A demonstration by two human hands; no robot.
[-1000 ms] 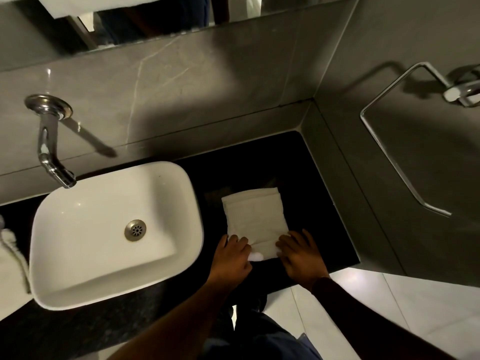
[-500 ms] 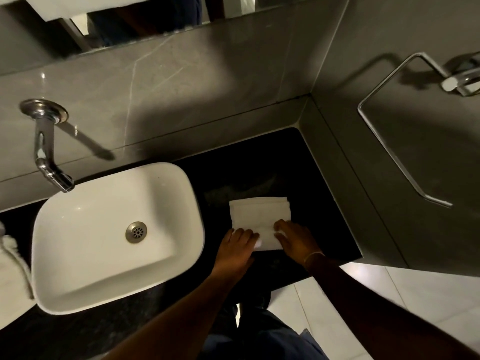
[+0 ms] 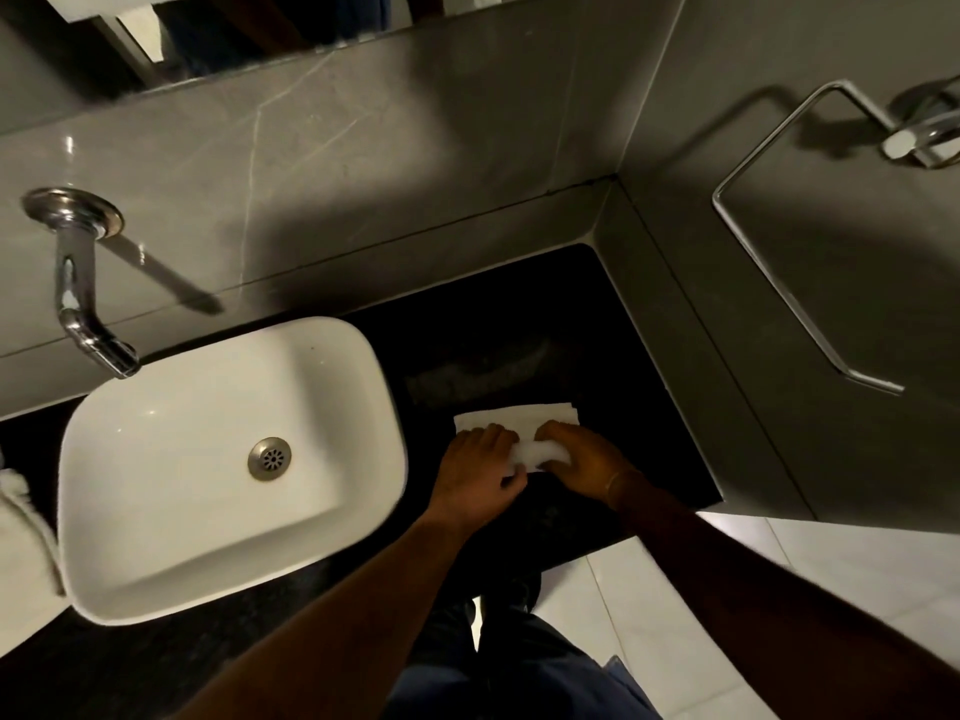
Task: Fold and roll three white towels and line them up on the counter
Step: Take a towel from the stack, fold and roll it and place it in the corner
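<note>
Two hands: left hand [image 3: 480,472] and right hand [image 3: 582,454] grip the towel [image 3: 519,415] roll.
Nearby: sink [image 3: 156,537], tap [image 3: 78,309].
Change: less flat towel than before.

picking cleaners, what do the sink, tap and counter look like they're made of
Sink: glossy white, likely glazed ceramic; smooth with soft highlights. Tap: polished chrome-look metal; mirror-like reflections. Counter: black polished stone, perhaps granite; a faint sheen and fine speckling near the front edge, though the dim light leaves it uncertain.
</note>
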